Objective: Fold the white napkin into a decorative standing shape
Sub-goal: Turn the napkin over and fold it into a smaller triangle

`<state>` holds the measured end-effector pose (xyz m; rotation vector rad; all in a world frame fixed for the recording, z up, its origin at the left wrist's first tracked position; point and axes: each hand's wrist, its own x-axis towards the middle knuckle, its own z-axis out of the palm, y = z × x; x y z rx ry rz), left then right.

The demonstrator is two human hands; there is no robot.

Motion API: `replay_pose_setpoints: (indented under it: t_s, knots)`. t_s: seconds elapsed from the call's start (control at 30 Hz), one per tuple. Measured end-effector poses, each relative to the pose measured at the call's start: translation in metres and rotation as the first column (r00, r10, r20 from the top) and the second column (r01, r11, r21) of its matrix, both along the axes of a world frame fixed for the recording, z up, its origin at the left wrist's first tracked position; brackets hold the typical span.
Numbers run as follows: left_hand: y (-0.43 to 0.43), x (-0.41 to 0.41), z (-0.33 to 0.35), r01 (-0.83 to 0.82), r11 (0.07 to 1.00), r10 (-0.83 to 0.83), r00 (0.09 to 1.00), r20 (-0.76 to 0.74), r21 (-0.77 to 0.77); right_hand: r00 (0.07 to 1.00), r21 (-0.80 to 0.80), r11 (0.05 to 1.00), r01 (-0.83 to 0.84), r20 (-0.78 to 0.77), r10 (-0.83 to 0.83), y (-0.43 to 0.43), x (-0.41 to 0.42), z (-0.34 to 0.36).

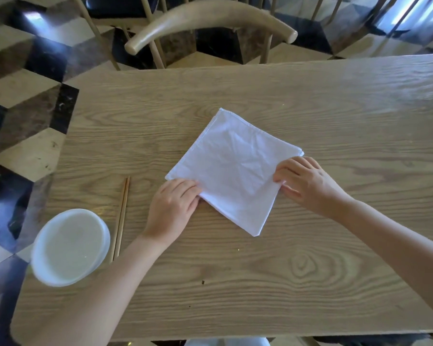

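Note:
A white napkin [235, 168] lies flat on the wooden table [235, 283], folded into a layered square turned like a diamond, one corner pointing toward me. My left hand [173, 208] grips its lower left edge, fingertips curled on the cloth. On the lower right edge my right hand [303, 181] pinches the fabric, thumb under the edge and fingers on top. The napkin's layered edges show at its right corner.
A white bowl [70, 245] stands at the table's near left corner, with a pair of wooden chopsticks [121, 218] lying beside it, left of my left hand. A wooden chair [210, 18] stands behind the table's far edge. Patterned floor lies to the left.

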<state>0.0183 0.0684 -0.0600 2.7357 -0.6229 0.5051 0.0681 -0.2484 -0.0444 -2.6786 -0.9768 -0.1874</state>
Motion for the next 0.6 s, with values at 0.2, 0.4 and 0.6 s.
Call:
replay_pose_setpoints:
  t_s: [0.2, 0.4, 0.6]
  knots:
    - [0.013, 0.013, 0.008, -0.104, 0.984, 0.086, 0.989, -0.122, -0.147, 0.976, 0.070, 0.979, 0.189, -0.124, -0.179, -0.016, 0.028, 0.007]
    - [0.011, 0.028, 0.015, -0.370, 0.855, 0.277, 0.918, -0.284, -0.363, 0.927, 0.152, 0.937, 0.314, -0.260, -0.269, -0.015, 0.049, 0.010]
    - [0.006, 0.040, 0.015, -0.498, 0.781, 0.381, 0.858, -0.345, -0.377, 0.862, 0.198, 0.886, 0.419, -0.395, -0.319, -0.006, 0.063, 0.012]
